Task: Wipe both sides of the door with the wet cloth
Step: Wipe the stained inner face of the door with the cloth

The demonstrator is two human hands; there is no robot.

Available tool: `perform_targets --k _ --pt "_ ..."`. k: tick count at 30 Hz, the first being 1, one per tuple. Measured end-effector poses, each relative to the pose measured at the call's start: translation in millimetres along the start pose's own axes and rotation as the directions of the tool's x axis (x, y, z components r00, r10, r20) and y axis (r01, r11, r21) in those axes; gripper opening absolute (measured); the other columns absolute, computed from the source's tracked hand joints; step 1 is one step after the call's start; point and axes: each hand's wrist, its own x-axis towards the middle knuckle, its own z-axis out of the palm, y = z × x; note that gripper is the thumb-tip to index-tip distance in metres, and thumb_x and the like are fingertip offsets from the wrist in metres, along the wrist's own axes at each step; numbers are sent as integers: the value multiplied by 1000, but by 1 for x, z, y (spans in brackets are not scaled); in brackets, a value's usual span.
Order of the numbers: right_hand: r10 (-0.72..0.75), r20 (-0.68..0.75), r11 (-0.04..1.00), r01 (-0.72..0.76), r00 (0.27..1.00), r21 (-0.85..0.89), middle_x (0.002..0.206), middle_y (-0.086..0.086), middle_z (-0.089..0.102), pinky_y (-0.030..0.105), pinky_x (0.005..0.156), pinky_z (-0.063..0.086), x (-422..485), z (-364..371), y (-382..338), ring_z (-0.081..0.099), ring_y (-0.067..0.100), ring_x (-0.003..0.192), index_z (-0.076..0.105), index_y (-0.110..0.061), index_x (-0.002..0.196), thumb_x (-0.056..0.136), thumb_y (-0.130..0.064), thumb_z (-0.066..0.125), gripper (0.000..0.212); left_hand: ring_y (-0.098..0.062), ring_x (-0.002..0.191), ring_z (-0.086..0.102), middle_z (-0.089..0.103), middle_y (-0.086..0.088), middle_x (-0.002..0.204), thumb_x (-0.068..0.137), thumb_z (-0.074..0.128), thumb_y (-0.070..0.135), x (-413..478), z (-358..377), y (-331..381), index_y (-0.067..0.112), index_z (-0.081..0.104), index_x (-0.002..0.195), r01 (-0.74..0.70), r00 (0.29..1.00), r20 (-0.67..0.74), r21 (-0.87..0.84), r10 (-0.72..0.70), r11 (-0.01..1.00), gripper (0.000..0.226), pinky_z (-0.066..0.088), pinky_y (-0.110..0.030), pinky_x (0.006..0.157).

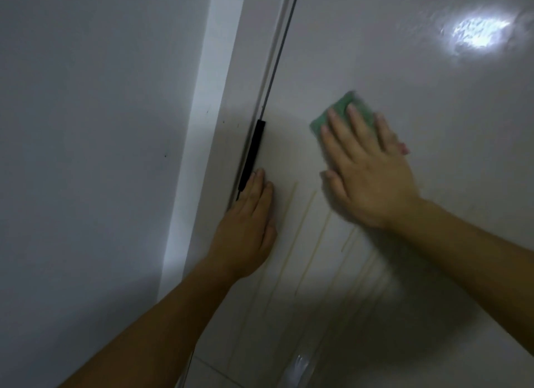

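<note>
Pressing the green cloth (338,112) flat against the white door (404,75), the right hand (368,174) has its fingers straight and spread over the cloth, not curled round it. On my feed its edges are smeared with blur. The cloth's upper corner shows beyond the fingertips. The left hand (245,228) also lies flat on the door, fingers straight and close together, with the fingertips just beside the lower end of the black hinge (252,151) at the door's left edge. The two hands are apart, with bare door between them. Below them I see pale louvre slats (303,234) set in the door. Left of the hinge run the white door frame (208,99) and a grey wall (86,127). A bright glare (476,32) sits on the door at the upper right.
</note>
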Motion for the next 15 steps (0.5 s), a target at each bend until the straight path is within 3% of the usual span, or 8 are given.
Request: perform_targets --k 3,5,11,15 --pt "-196 107 980 194 975 36 169 12 21 55 126 12 -44 10 -30 12 32 157 26 -11 161 100 -42 45 71 -31 158 7 5 -20 168 101 31 31 -2 3 1 -2 20 158 18 1000 -1 -3 -18 1000 67 24 -48 125" --pt "-243 135 970 239 961 47 169 9 21 53 126 14 -55 10 -30 11 29 158 27 -12 161 102 -41 46 69 -28 158 4 1 -16 169 100 32 34 -5 5 1 2 18 159 30 1000 2 4 -30 1000 69 22 -46 126" --pt "-36 34 997 34 999 68 167 12 27 54 126 9 6 -4 -10 17 34 156 30 -10 160 100 -43 37 69 -24 159 -1 -2 -13 170 100 35 32 -9 11 -2 6 15 161 33 999 -5 17 -32 999 69 19 -47 127" --pt "-277 141 961 274 951 39 168 11 24 55 126 9 5 7 -45 15 34 156 25 -10 161 100 -41 36 70 -29 158 6 5 -16 170 100 36 29 -25 18 -3 2 18 159 53 999 -2 -42 -53 998 67 23 -54 124"
